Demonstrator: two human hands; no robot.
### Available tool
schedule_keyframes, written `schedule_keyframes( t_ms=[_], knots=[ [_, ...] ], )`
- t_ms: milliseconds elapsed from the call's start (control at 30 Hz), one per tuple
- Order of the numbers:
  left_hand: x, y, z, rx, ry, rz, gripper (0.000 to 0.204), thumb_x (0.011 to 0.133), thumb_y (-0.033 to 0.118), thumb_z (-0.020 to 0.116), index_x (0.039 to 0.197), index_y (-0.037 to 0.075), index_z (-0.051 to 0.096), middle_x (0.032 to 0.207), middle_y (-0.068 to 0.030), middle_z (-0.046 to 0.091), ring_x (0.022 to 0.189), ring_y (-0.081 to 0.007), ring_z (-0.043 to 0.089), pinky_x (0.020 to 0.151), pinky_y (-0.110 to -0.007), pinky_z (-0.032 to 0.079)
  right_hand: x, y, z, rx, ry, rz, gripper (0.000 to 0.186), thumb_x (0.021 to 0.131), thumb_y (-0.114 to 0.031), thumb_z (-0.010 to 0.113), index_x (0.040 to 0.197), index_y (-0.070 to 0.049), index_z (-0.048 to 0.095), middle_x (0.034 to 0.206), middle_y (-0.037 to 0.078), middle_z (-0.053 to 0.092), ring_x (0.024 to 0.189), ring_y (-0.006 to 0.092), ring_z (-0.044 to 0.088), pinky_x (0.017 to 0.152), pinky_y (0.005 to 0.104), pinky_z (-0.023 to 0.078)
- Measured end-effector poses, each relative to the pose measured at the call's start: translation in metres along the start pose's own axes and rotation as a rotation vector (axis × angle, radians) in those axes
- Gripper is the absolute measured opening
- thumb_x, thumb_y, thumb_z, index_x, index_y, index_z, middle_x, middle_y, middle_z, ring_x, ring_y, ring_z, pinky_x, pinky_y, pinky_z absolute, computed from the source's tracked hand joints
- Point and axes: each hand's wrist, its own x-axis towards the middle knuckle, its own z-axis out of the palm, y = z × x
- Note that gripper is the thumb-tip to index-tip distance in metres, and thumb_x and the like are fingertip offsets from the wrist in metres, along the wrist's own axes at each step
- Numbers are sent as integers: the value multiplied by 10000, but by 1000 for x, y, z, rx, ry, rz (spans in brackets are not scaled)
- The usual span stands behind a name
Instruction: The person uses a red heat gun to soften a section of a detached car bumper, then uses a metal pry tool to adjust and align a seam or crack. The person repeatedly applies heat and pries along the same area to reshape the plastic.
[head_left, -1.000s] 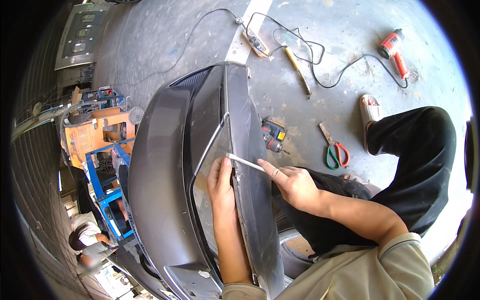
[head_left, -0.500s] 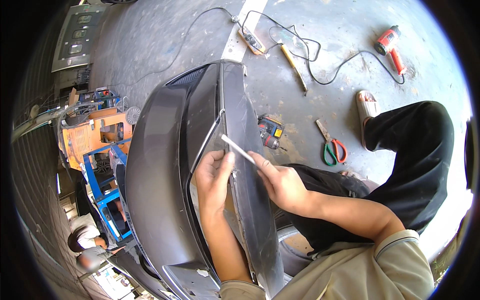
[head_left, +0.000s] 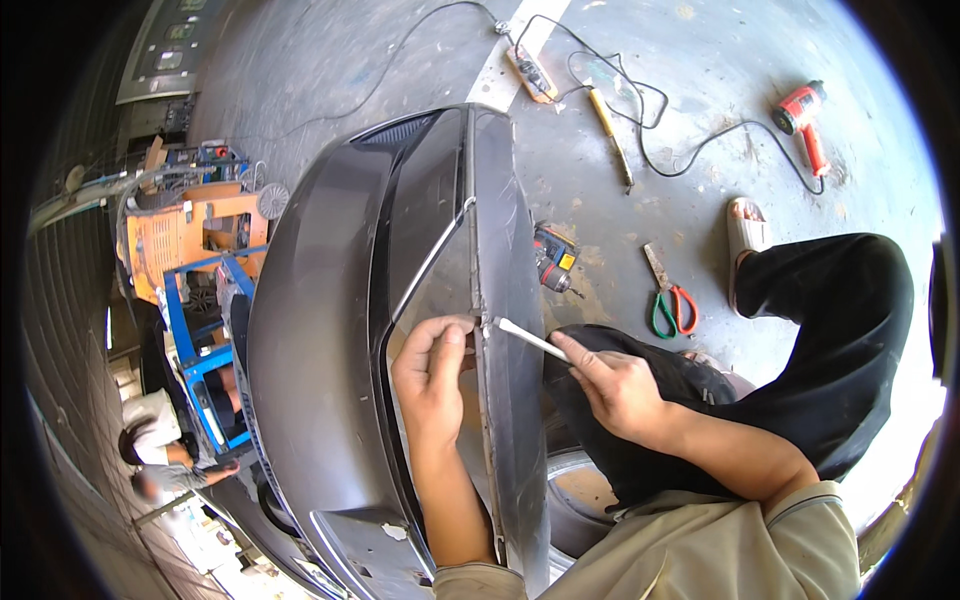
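A dark grey car bumper point(head_left: 310, 300) stands lengthwise in front of me, with a narrow seam edge point(head_left: 483, 420) along its right part. My left hand point(head_left: 428, 375) is closed at that edge, thumb and fingers pinched on something I cannot make out. My right hand point(head_left: 615, 390) grips a white flat-bladed stick tool point(head_left: 530, 337), whose tip lies at the seam just right of my left fingertips. A cordless drill point(head_left: 552, 255) lies on the floor right beside the bumper, and green-and-red handled scissors point(head_left: 670, 300) lie farther right.
A red heat gun point(head_left: 805, 118), yellow-handled tool point(head_left: 610, 130), power strip point(head_left: 530, 70) and cords lie on the concrete floor point(head_left: 700, 60). An orange machine point(head_left: 180, 250) and blue frame point(head_left: 215, 390) stand left, near two people point(head_left: 165, 450). My black-trousered legs point(head_left: 830, 310) are at right.
The white tool's tip rose along the edge, then came back down to the seam as my right hand moved down and right. My left fingertips shifted slightly. The view has shifted a little.
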Motion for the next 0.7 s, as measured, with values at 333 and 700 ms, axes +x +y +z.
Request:
schedule_keyframes(
  t_ms=[333,700],
  knots=[
    [-3,13,-3,291,-186,234,214,948,10,683,1153,-50,688,936,-61,719,885,-87,657,712,-230,549,8,-12,-26,-172,-40,-18,564,886,2,668,1433,-69,551,709,122,616,627,308,615,563,423,502],
    [2,7,-3,299,-173,138,213,896,-52,688,1109,-60,685,952,-88,714,783,-90,658,640,-218,542,9,-18,-35,-231,-79,-26,557,892,-20,669,1434,-64,547,722,111,620,631,299,622,574,416,509]
  ],
)
